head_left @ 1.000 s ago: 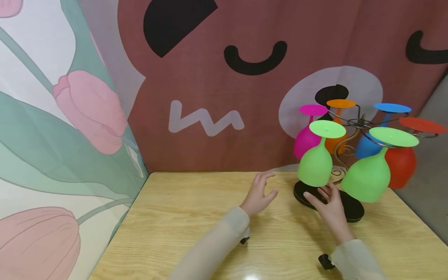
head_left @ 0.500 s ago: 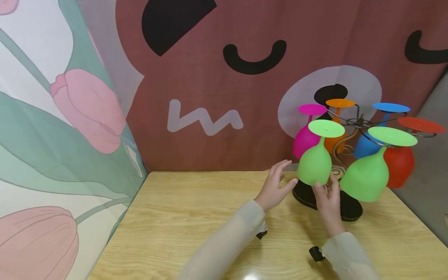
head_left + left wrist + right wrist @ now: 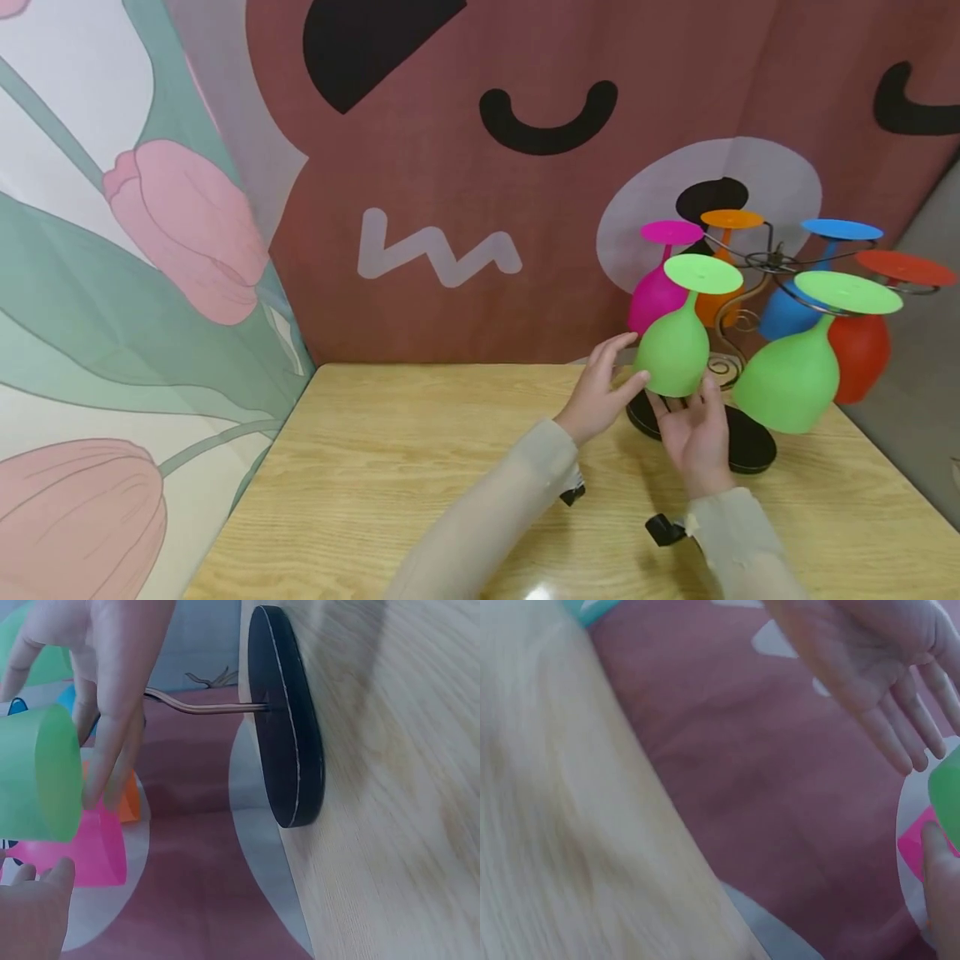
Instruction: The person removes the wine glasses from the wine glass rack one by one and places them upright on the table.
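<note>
An upside-down green plastic wine glass hangs by its foot from a wire glass rack. At its left side is my left hand, fingers extended and thumb tip right at the bowl's lower edge. My right hand lies palm up beneath the bowl, fingers loosely spread under the rim. In the left wrist view the right fingers reach past the mouth of the green glass. Right behind it hangs a magenta glass.
Other inverted glasses hang round the rack: orange, blue, red and a second green one. The rack's black oval base stands on the wooden table, with a printed curtain behind.
My left hand has moved right and up to the nearer left green glass. The right hand has turned palm up beneath its bowl. The glasses stay hung in place.
</note>
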Available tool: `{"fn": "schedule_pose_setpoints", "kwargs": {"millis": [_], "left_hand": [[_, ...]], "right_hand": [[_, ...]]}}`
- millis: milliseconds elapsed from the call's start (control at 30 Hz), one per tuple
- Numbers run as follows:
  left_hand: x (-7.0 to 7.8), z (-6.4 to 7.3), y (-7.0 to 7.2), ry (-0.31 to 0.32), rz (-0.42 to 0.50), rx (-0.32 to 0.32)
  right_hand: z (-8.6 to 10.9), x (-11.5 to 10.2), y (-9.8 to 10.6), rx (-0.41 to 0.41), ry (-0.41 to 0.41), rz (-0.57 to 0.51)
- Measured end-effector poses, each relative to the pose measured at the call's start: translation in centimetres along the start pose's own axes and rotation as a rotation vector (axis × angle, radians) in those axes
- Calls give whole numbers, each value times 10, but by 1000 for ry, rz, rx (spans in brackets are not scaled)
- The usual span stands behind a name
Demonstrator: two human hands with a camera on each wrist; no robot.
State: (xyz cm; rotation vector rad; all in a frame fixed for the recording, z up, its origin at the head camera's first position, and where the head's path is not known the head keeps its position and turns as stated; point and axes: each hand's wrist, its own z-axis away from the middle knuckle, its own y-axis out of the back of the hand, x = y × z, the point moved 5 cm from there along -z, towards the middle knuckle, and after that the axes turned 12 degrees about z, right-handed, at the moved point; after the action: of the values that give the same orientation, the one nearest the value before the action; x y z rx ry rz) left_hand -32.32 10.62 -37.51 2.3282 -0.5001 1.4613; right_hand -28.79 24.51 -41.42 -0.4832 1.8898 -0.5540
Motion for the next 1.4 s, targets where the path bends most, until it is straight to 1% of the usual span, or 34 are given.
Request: {"fn": "schedule_pose_setpoints", "kwargs": {"millis": [100,167,267,367,500,633,733,900,1000,1233,1400], "left_hand": [[3,-1,-2,3,13,6],[3,-1,-3,10,33,10],[3,-2,-5,15,53,5],[5,-3,-6,10,24,-1],[8,-5,-6,-15,-18,13],[11,-5,-6,-31,-2,21],[11,-4,-8,-34,-8,9],[11,-4,-11,-36,6,-5],[12,-4,-11,-46,7,-7],[20,-4,-11,-82,-69,-8],[26,-4,-12,-97,-90,5]], "right_hand": [[-1,2,0,8,-63,-202],[-1,4,0,9,-92,-318],[-1,7,-1,11,-127,-439],[-2,8,-1,29,-143,-511],[-2,8,0,52,-146,-568],[-1,9,-1,60,-148,-605],[-1,10,-2,65,-143,-647],[-2,11,-6,46,-113,-696],[-3,11,-9,35,-93,-707],[-4,10,-12,22,-57,-719],[-5,8,-16,17,-40,-700]]}}
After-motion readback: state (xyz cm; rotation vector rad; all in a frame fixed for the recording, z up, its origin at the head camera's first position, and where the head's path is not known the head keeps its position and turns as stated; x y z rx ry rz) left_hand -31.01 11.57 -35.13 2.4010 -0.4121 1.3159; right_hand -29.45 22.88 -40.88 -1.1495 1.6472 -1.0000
